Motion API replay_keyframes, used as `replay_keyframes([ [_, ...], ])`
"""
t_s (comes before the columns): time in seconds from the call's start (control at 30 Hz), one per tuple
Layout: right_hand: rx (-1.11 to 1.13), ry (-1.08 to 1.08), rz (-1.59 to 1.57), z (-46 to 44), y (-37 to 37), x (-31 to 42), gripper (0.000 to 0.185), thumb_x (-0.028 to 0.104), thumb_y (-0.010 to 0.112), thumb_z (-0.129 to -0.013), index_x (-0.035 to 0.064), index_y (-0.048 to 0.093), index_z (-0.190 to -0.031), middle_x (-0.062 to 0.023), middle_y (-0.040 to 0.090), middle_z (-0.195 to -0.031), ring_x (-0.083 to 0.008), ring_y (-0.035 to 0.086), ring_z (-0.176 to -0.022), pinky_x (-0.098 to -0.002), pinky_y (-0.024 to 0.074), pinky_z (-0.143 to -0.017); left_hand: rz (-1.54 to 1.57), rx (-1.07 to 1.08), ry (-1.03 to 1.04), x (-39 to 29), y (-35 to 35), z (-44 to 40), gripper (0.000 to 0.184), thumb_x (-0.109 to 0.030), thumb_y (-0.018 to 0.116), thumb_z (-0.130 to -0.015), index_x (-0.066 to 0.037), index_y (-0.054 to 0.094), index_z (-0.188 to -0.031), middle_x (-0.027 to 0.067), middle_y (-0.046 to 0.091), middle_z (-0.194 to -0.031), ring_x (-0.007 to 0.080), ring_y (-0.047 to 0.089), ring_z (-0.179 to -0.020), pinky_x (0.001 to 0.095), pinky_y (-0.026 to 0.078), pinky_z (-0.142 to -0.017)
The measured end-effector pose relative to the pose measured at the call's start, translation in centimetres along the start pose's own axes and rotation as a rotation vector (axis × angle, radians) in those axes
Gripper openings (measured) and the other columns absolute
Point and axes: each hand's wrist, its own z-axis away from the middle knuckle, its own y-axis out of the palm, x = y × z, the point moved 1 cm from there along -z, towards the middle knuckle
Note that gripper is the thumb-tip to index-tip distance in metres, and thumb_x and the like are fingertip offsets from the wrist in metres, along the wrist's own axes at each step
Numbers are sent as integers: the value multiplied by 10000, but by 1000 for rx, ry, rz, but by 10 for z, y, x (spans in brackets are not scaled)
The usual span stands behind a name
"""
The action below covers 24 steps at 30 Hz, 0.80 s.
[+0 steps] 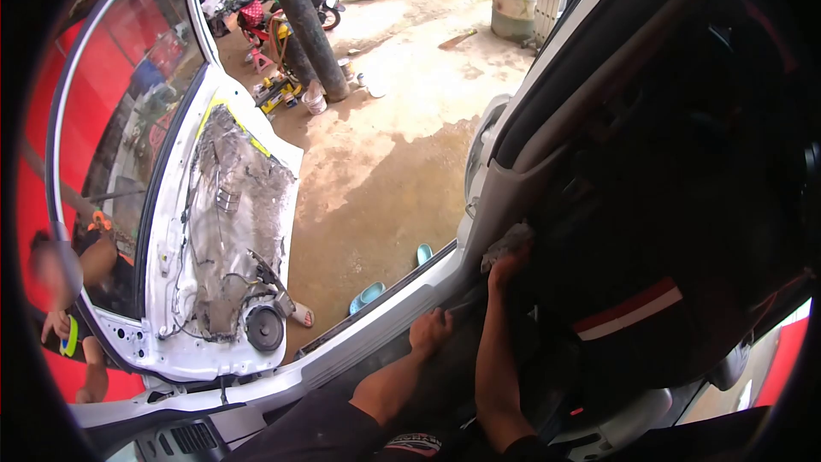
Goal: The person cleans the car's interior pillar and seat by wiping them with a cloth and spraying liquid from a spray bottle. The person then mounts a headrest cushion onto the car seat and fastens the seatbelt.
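Note:
My right hand (pixel 510 262) is closed on a crumpled pale rag (pixel 505 245), against the dark interior trim at the foot of the door pillar. My left hand (pixel 430 331) is curled into a fist just inside the door sill (pixel 385 298), lower and to the left of the right one. Nothing shows between its fingers, though their undersides are hidden. Beside my right arm is a dark seat (pixel 616 351) with a red and white stripe (pixel 629 310). Deep shadow hides much of the interior.
The open car door (pixel 227 214) has its inner panel off, baring wires and a speaker (pixel 265 328). Behind its window frame, another person's hand (pixel 56 325) is near a yellow-green ring (pixel 69 336). Blue clogs (pixel 368 298), gas cylinders (pixel 312 34) and a drum (pixel 513 8) stand outside.

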Motion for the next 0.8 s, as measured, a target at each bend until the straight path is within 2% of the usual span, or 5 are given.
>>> replay_keyframes([
  [0.3, 21, 31, -69, -3, 6, -14, 461, 213, 369, -1047, -18, 497, -1424, -177, 539, -1411, -275, 507, -1299, -390, 351, -1130, 2, 47, -43, 1, 0, -3, 417, -430, 496, -969, -57, 681, -944, 213, 704, -935, 416, 679, -881, 519, 541, -796],
  [0.4, -13, 95, -130, -1, 11, 25, 455, 224, 362, -1056, -20, 510, -1410, -169, 542, -1412, -274, 506, -1296, -395, 355, -1123, -30, 88, -38, 1, 0, -5, 423, -433, 487, -973, -58, 683, -956, 224, 702, -937, 424, 678, -890, 527, 541, -798],
  [0.5, 23, 5, 52, -6, 5, -34, 452, 238, 346, -1070, -22, 528, -1392, -166, 550, -1404, -274, 510, -1290, -395, 372, -1105, 3, 65, -57, -2, -3, -2, 431, -433, 479, -978, -54, 682, -954, 236, 698, -906, 436, 677, -871, 540, 540, -793],
  [0.6, 15, 109, -108, -2, 6, -20, 449, 252, 351, -1081, -24, 543, -1379, -161, 563, -1387, -278, 531, -1262, -398, 401, -1081, 7, 106, -63, -1, -4, -3, 436, -432, 477, -980, -47, 678, -946, 247, 695, -868, 444, 678, -843, 550, 539, -787],
  [0.8, -62, -201, 450, 1, 2, -63, 326, 128, 454, -1048, -39, 599, -1287, -194, 646, -1263, -309, 618, -1177, -366, 481, -1032, -1, 56, -16, 5, 3, -3, 422, -432, 478, -981, -60, 667, -915, 246, 694, -819, 442, 681, -801, 546, 545, -756],
])
